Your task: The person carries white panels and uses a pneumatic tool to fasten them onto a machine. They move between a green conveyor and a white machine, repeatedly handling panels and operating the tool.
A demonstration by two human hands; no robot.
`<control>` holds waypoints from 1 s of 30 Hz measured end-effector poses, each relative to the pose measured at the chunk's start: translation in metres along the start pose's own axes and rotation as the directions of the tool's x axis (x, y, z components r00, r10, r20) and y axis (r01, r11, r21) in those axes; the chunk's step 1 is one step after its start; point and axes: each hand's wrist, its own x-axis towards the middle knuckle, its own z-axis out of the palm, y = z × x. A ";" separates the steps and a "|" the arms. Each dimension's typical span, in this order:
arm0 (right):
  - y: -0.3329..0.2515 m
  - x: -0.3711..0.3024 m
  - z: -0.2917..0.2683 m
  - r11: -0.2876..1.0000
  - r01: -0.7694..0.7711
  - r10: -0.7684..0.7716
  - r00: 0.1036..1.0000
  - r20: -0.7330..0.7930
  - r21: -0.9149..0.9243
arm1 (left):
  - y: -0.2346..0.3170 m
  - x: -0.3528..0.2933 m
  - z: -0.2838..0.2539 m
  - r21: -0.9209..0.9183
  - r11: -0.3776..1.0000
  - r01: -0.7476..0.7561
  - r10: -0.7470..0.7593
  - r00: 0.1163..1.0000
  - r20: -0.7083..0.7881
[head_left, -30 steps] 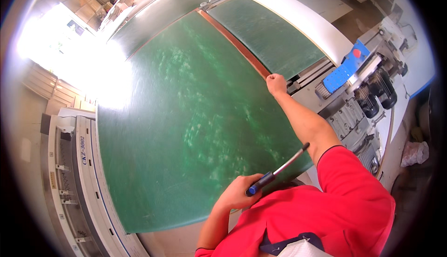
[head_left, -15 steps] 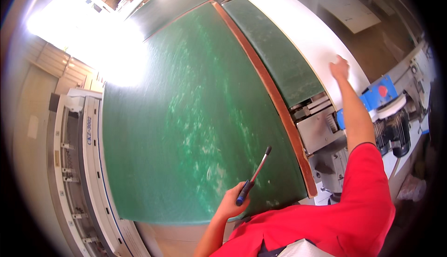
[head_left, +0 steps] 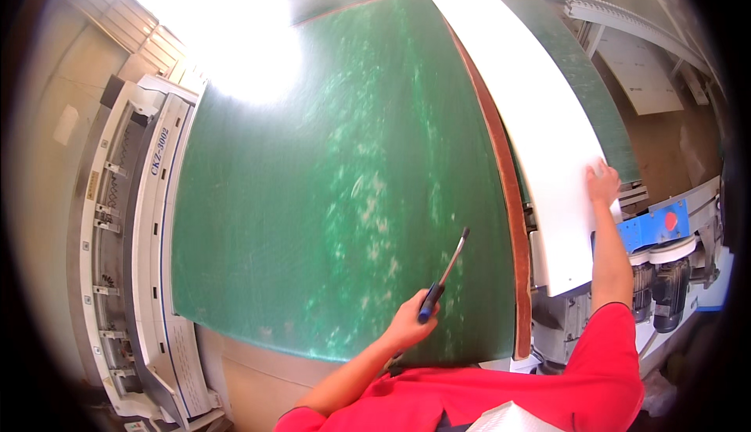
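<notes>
Shifting leftward, the white panel (head_left: pixel 536 111) meets a curled right hand (head_left: pixel 602 184); left hand (head_left: pixel 409 322) clasps tool (head_left: pixel 430 302).

In the left hand (head_left: pixel 412 322) I have a slim tool (head_left: pixel 435 294): its dark handle, blue at the butt, sits in the grip, and a thin shaft slants forward and rightward from there to a dark tip. My right hand (head_left: pixel 602 184) touches a long, smooth white panel (head_left: pixel 540 111) at its right edge; most of it stretches ahead and leftward of that hold.
</notes>
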 end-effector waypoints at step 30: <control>-0.404 -0.472 -0.025 0.520 0.176 -0.808 0.418 0.415 0.836 | -0.226 -0.161 -0.198 -0.445 0.876 -0.185 -0.334 0.434 -0.837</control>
